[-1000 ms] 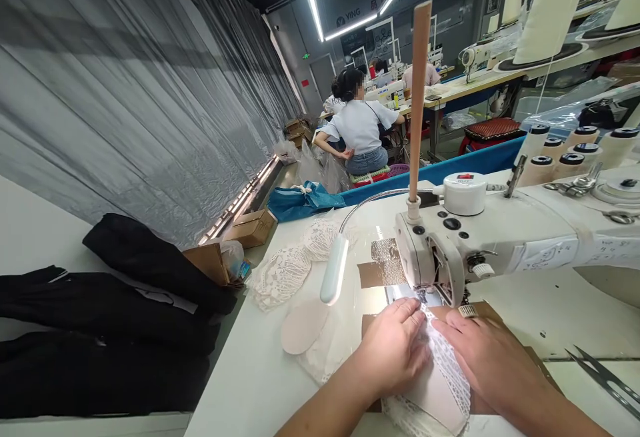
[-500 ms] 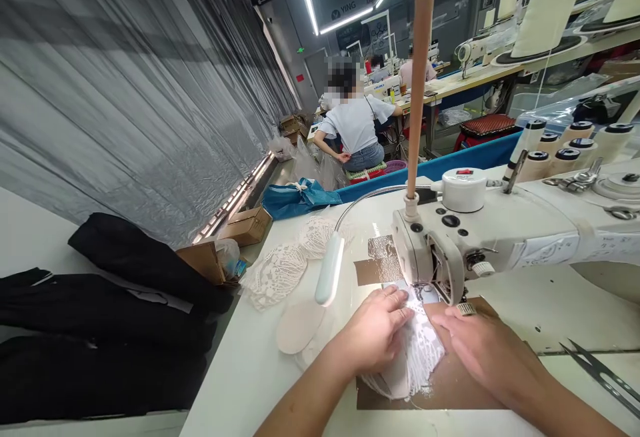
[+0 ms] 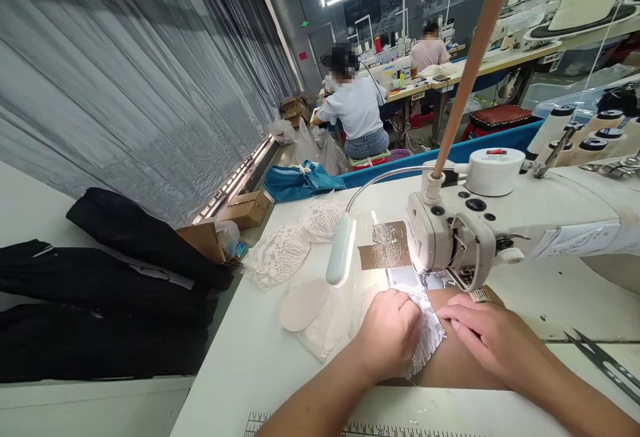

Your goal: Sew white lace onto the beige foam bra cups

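A piece of white lace [image 3: 429,338] lies under the sewing machine's head [image 3: 434,240], close to the presser foot, on a brown plate [image 3: 450,367]. My left hand [image 3: 390,334] is closed over its left side, fingers curled down into the fabric and partly hidden. On the other side, my right hand [image 3: 483,330] has its thumb and forefinger pressed together at the lace's right edge, the other fingers folded beneath. Left of my left hand lie a beige oval pad [image 3: 303,305] and more pale lace [image 3: 323,330].
Two lace cups [image 3: 280,254] rest farther back on the white table [image 3: 240,364]. A lamp [image 3: 341,250] hangs left of the machine. Thread snips [image 3: 603,357] lie at right; a ruler strip [image 3: 380,429] runs along the front. A co-worker [image 3: 357,110] sits ahead.
My left hand has gone from flat, extended fingers to a curled grip on the lace. My view has shifted, so the machine sits farther right. The co-worker's arm has moved forward.
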`<action>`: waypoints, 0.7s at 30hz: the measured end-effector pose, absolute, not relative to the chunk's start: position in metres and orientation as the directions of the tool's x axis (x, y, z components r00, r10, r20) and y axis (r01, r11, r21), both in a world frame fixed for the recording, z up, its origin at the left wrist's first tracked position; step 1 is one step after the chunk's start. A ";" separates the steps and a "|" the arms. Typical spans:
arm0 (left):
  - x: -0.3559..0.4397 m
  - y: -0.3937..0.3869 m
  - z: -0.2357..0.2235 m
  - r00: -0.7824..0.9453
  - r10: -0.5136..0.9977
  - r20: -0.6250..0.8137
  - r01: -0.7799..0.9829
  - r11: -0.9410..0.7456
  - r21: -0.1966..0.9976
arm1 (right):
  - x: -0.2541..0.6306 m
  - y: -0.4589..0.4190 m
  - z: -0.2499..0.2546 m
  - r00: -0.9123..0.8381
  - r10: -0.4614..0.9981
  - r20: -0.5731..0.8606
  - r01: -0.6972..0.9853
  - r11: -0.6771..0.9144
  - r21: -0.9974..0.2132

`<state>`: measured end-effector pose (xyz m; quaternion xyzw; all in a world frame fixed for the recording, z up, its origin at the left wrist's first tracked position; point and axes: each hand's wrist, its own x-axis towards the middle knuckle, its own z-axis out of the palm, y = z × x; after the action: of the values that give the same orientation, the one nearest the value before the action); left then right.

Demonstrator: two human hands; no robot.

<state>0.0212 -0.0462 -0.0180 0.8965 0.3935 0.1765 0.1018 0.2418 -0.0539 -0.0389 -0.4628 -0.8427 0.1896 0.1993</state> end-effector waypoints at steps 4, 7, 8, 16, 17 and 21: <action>0.016 -0.045 -0.015 0.590 0.780 0.208 0.675 -0.618 0.403 | 0.240 -0.057 -0.027 -0.630 0.758 0.169 0.642 0.631 -0.436; 0.012 -0.043 -0.010 0.625 0.757 0.190 0.637 -0.636 0.435 | 0.242 -0.059 -0.025 -0.702 0.689 0.178 0.612 0.713 -0.344; 0.011 -0.043 -0.009 0.651 0.736 0.186 0.619 -0.656 0.432 | 0.243 -0.060 -0.026 -0.710 0.681 0.182 0.607 0.722 -0.332; 0.010 -0.046 -0.010 0.809 0.566 0.159 0.522 -0.816 0.247 | 0.251 -0.063 -0.032 -0.731 0.676 0.096 0.609 0.709 -0.355; 0.010 -0.047 -0.009 0.810 0.565 0.155 0.523 -0.817 0.243 | 0.251 -0.063 -0.033 -0.730 0.676 0.097 0.608 0.708 -0.359; 0.012 -0.048 -0.004 0.799 0.578 0.166 0.531 -0.808 0.255 | 0.251 -0.063 -0.034 -0.729 0.678 0.093 0.613 0.707 -0.352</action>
<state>0.0122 -0.0482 -0.0041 0.9433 0.2939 0.1187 0.0982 0.2506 -0.0632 -0.0335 -0.3520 -0.9175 0.1502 0.1084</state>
